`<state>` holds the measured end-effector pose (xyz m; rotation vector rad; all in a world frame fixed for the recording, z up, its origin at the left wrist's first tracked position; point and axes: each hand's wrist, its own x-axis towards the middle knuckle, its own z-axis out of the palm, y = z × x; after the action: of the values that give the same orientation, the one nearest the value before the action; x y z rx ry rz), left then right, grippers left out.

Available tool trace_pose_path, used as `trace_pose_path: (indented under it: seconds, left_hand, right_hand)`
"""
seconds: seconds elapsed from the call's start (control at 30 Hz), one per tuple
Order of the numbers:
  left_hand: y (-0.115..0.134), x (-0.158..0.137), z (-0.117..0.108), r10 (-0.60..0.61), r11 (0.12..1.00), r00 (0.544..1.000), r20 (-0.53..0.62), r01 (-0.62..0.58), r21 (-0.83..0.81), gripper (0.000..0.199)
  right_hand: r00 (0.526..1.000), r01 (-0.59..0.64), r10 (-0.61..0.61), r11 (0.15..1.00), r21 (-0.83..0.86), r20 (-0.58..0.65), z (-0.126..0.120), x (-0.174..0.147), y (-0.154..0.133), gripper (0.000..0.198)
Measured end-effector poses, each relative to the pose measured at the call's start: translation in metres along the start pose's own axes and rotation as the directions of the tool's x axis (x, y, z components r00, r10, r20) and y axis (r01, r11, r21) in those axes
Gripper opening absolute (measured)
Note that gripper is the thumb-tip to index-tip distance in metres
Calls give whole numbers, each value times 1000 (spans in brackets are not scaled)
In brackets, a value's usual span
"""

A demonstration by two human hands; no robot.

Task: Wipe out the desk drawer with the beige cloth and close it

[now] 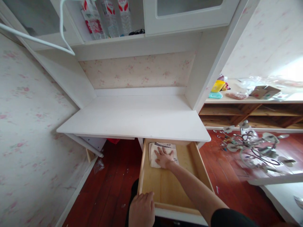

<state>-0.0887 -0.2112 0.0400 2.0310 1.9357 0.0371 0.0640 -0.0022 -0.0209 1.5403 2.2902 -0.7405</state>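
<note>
A wooden drawer [165,192] is pulled out from beneath the white desk [137,113]. Inside it, toward the back left, lies a folded beige cloth [153,160] with dark marks on it. My right hand [163,157] rests flat on this cloth, fingers spread, pressing it against the drawer bottom. At the drawer's front left corner, my left hand [142,208] is closed over the edge, with its fingertips partly hidden.
Above the desk, a shelf holds several plastic bottles [111,19]. A white wire hanger [62,37] juts in at upper left. On the red floor at right lies a metal chandelier [255,148]. A low shelf unit [236,110] bears a cardboard box [265,92] and plastic bags.
</note>
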Motion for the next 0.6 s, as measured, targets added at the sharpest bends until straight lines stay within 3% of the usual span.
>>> trace_pose_path:
  seconds: [0.3, 0.4, 0.6]
  left_hand:
    - [2, -3, -4, 27, 999, 999, -32, -27, -26, 32]
    - [3, -4, -8, 33, 999, 999, -28, -34, -28, 31]
    - [4, -6, -11, 44, 999, 999, -24, -44, -13, 31]
  right_hand:
    - [997, -44, 46, 998, 38, -54, -6, -43, 109, 69]
    - [996, 2, 5, 997, 72, -84, -3, -41, 119, 71]
    - [992, 77, -61, 987, 141, -113, 11, -54, 113, 68]
